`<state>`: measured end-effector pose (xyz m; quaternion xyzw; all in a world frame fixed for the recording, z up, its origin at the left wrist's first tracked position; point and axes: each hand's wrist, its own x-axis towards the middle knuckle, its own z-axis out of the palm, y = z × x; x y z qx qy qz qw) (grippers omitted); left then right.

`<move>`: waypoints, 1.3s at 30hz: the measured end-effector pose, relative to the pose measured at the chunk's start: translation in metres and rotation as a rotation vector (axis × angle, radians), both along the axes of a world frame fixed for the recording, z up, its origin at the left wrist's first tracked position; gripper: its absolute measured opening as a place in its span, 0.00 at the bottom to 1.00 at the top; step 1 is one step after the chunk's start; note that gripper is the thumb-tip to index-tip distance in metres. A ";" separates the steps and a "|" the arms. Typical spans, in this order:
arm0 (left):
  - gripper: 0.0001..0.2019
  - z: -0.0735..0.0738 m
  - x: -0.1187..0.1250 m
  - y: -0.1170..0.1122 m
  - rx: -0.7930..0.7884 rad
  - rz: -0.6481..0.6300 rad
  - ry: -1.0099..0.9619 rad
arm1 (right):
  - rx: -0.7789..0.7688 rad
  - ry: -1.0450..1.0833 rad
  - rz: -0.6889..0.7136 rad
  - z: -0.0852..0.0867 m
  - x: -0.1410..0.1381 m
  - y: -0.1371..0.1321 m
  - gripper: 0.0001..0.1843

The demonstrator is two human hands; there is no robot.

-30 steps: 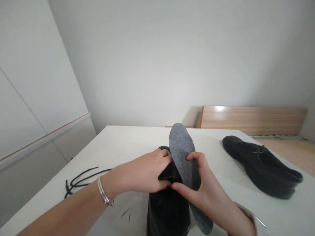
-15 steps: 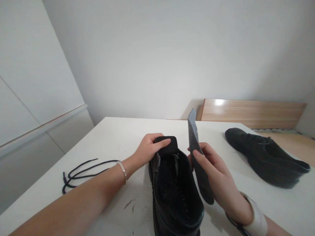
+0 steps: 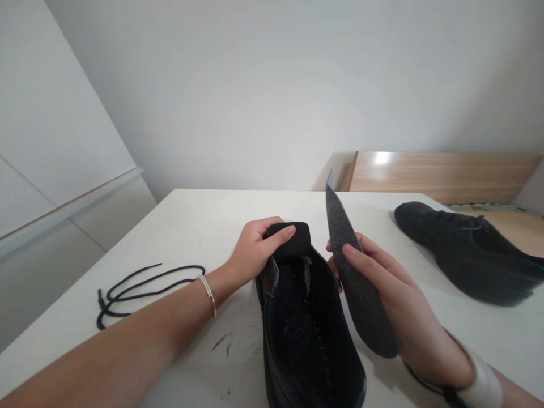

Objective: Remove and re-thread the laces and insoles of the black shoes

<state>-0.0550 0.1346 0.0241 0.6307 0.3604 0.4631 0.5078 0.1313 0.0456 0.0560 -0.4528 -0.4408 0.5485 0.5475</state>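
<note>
A black shoe (image 3: 297, 328) without its lace stands on the table in front of me, its toe pointing away. My left hand (image 3: 257, 246) is closed on the shoe's tongue (image 3: 293, 241), thumb on top, bending it back so the inside shows. Beside the shoe on the right, my right hand (image 3: 378, 277) pinches a grey felt-like insole (image 3: 361, 294) between thumb and fingers. The insole is held on edge and tilted, narrow end up and away, rounded end low near my wrist. It is outside the shoe.
A loose black shoelace (image 3: 148, 292) lies coiled on the white table (image 3: 212, 209) at the left. Another black shoe (image 3: 463, 249), laced, rests at the right. Behind it is a wooden board (image 3: 442, 175); a white wall (image 3: 255, 96) rises at the back.
The insole has turned in my right hand, showing more of its flat grey face. My left hand keeps hold of the tongue. The view has shifted slightly.
</note>
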 end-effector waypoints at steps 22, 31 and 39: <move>0.16 0.005 -0.003 0.008 -0.279 -0.034 -0.142 | 0.050 -0.085 0.021 0.001 0.002 -0.001 0.11; 0.15 0.006 0.001 0.002 -0.228 -0.053 -0.108 | 0.080 -0.125 0.050 0.002 0.003 -0.004 0.11; 0.15 0.000 0.011 -0.010 -0.005 0.227 0.039 | 0.354 -0.402 -0.016 0.005 0.010 0.001 0.11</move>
